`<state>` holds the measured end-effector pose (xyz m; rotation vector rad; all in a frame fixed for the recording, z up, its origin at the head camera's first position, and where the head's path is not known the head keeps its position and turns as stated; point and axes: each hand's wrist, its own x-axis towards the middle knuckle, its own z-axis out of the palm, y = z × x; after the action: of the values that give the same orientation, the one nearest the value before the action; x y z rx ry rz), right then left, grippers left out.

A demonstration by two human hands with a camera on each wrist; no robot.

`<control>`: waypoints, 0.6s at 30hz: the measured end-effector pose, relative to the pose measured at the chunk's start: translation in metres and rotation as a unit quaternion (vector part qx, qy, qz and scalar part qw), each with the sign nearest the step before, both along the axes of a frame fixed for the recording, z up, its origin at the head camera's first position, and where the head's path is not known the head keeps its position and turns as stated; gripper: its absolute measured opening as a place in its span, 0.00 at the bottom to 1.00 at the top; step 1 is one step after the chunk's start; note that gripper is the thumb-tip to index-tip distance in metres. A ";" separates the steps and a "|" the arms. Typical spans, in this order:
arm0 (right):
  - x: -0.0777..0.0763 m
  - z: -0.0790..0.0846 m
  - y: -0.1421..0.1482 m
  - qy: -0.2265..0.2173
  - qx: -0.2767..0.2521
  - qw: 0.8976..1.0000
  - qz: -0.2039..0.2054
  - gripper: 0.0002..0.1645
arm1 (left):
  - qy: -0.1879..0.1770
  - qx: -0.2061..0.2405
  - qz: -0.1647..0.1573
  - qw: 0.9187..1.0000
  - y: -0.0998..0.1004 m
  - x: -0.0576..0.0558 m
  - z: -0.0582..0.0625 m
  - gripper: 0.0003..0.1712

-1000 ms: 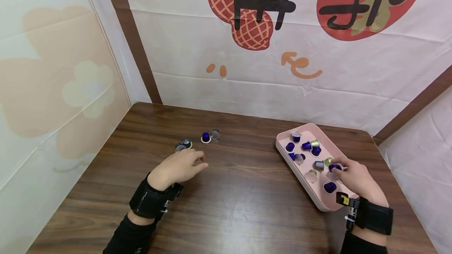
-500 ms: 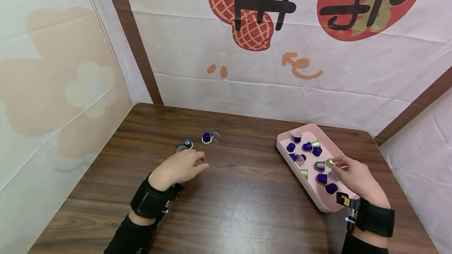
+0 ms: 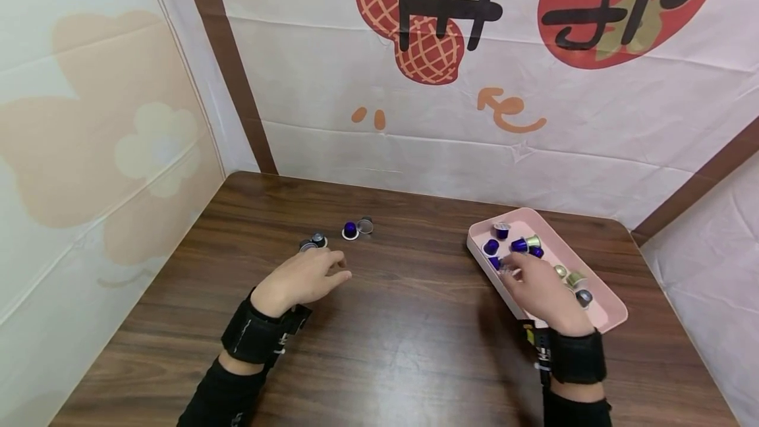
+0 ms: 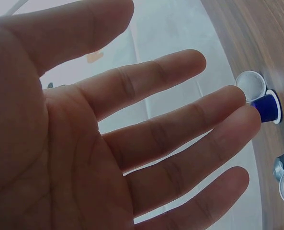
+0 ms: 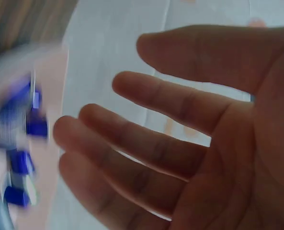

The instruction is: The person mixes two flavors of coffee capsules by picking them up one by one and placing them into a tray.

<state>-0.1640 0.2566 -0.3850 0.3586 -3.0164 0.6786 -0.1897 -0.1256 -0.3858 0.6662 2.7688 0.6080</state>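
Right hand [image 3: 545, 290]: over the left side of the pink tray [image 3: 611, 305], fingers [image 5: 153, 91] wide and holding nothing that we see; whether the tips touch the blue capsule [image 3: 495, 262] just beside them, we cannot tell.
Left hand [image 3: 301, 282]: fingers spread, holding nothing, above the left of the worktop [image 3: 415, 348], just near of two dark capsules [image 3: 319, 240].
Tray's far end: blue capsules [image 3: 519, 245]; green capsules [image 3: 576, 279] and a grey capsule [image 3: 584, 298] lie right of the right hand.
Far-left pair: blue-bodied capsule [image 3: 350, 228] and clear-lidded capsule [image 3: 365, 227], side by side.
Capsule step: we judge it a reach into the tray, nothing grasped yet.
Next pinch: we think it calls for closing right thumb and fingers round one capsule, sparing its neighbours.
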 end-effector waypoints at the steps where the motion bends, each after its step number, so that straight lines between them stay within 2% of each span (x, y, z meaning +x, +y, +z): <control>1: -0.002 -0.003 -0.009 0.010 0.001 1.000 0.012 0.11 | 0.001 0.001 0.001 1.000 0.000 0.000 0.000 0.14; 6: -0.015 -0.021 -0.055 0.016 0.002 0.997 0.076 0.08 | 0.004 0.002 0.006 1.000 -0.003 0.002 0.002 0.14; 11: -0.036 -0.037 -0.098 0.014 0.028 0.992 0.122 0.07 | 0.005 0.002 0.012 1.000 -0.006 0.003 0.005 0.14; 14: -0.051 -0.044 -0.119 -0.003 0.035 0.989 0.144 0.10 | 0.002 0.002 0.012 1.000 -0.007 0.004 0.006 0.14; 18: -0.073 -0.050 -0.143 -0.028 0.033 0.988 0.148 0.20 | 0.001 0.001 0.013 1.000 -0.008 0.003 0.008 0.14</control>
<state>-0.2370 0.1140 -0.4348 0.8152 -3.0746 0.6136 -0.1869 -0.1340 -0.3778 0.6315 2.7835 0.6165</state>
